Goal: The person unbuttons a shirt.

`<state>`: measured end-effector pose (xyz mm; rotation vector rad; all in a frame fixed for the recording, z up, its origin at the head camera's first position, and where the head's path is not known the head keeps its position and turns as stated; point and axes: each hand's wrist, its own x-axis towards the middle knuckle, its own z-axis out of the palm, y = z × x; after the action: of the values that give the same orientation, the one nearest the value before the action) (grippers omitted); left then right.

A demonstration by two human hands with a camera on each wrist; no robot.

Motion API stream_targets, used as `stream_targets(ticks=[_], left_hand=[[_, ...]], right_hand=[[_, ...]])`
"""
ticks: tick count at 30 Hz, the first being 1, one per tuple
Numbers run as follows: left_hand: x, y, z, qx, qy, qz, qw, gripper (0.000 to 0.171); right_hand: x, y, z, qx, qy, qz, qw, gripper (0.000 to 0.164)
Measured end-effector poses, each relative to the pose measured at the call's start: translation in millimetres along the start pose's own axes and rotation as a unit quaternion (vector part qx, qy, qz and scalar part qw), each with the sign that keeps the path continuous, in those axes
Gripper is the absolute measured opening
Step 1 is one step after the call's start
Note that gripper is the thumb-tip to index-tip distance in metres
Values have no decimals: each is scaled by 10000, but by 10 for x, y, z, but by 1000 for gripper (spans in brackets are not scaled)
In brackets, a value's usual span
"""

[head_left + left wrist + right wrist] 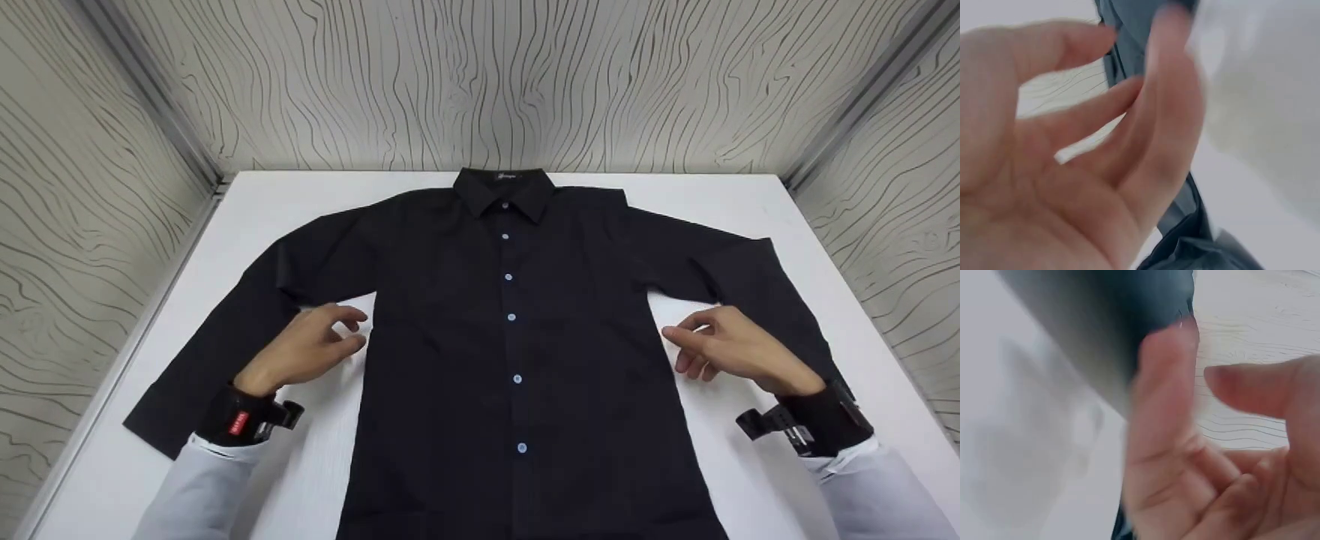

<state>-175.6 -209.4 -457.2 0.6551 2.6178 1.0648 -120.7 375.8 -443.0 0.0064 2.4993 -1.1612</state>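
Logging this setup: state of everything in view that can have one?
Shirt: spread flat, front up
Collar: folded down
Buttons: fastened where visible
Shirt sleeves: spread outward, bent
Left hand: fingers loosely bent, holding nothing
Right hand: fingers loosely bent, holding nothing
Wristbands: strapped on

1. A black cotton-like button-up shirt (pixel 442 360) lies on the white flat tabletop (pixel 277 199), its pointed black collar (pixel 476 195) at the far end.
2. A row of small round pale-blue buttons (pixel 511 317) runs from far to near down its middle.
3. The long black left-side sleeve (pixel 225 345) and long black right-side sleeve (pixel 772 300) angle outward, then near.
4. The bare hands, left (pixel 311 345) and right (pixel 731 341), are between the shirt's body and these sleeves.
5. A wavy-lined pale upright panel (pixel 480 82) stands behind the tabletop.
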Motion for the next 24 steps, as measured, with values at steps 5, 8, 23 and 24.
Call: stream_targets(ticks=[5,8,23,24], left_hand=[[114,39,284,1254,295,848,9880,61],[218,43,361,1612,-179,617,9848,90],[783,-143,183,1796,-1192,-446,9755,139],[801,-143,188,1734,-1087,-391,9781,135]], right_hand=[[42,32,243,-1559,1342,-1336,9695,46],[124,85,403,-2293,1579,-2250,9337,68],[495,81,237,-3156,324,-1418,9377,95],[487,70,231,-3130,482,-1530,9361,90]])
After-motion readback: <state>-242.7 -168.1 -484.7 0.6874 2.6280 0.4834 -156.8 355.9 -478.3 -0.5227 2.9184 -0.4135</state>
